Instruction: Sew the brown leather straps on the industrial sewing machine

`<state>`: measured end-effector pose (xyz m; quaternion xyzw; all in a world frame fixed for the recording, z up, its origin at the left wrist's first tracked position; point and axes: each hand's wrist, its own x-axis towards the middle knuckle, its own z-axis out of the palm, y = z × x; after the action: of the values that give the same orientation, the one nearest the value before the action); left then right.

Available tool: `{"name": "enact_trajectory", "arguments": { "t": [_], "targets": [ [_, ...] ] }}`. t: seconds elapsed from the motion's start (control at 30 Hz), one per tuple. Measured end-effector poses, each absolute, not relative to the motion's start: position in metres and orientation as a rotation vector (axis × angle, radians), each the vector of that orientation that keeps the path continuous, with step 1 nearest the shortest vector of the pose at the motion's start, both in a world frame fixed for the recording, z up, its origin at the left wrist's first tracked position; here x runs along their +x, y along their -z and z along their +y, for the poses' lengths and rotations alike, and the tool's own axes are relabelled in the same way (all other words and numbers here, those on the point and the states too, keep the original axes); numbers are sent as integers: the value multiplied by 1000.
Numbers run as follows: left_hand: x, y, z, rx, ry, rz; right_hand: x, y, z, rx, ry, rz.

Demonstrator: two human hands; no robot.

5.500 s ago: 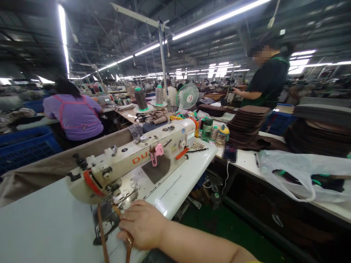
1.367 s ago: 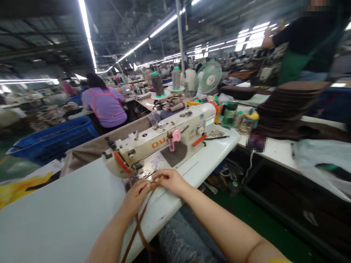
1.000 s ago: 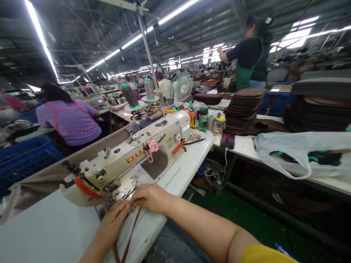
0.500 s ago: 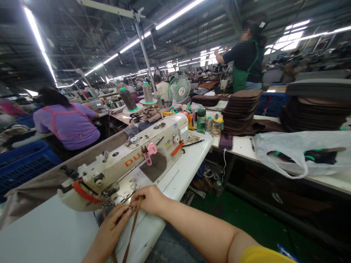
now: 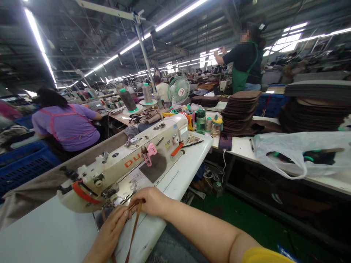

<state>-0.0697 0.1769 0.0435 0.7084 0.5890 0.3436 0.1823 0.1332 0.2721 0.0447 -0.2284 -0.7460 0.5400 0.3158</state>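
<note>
A narrow brown strap (image 5: 133,232) hangs down from my hands over the front edge of the white sewing table (image 5: 153,228). My right hand (image 5: 149,200) pinches it, fingers bent, just in front of the needle end of the sewing machine (image 5: 131,157). Fingertip to fingertip with it, my left hand (image 5: 112,224) is closed on the strap too; its fingers partly hide what they grip. Another brown length shows below my left wrist. Clipped to the machine's arm is a pink holder (image 5: 149,154) with small thread snips in it.
Right of the machine stand a green bottle (image 5: 201,121), a yellow-lidded jar (image 5: 216,126) and stacked brown panels (image 5: 240,113). A plastic bag (image 5: 290,146) lies on the side table. Behind are thread cones (image 5: 128,100), a fan (image 5: 179,90) and co-workers.
My left fingers have drawn closer together against the right fingertips. The strap's hanging end has swung slightly right. The machine stays put.
</note>
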Motion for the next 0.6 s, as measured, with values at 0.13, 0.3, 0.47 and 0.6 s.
{"name": "enact_trajectory", "arguments": {
  "t": [0.13,0.3,0.47,0.6],
  "targets": [
    [-75,-41,178,1968,-920,1651,136,-45,274,-488,-1149,-2082],
    [-76,-40,178,1965,-880,1669,134,-48,270,-568,-1272,-2021],
    [-82,-25,177,1897,-887,1721,132,-51,264,-673,-1448,-1911],
    [-88,-10,177,1885,-990,1779,131,-52,261,-740,-1486,-1853]
  ]
}}
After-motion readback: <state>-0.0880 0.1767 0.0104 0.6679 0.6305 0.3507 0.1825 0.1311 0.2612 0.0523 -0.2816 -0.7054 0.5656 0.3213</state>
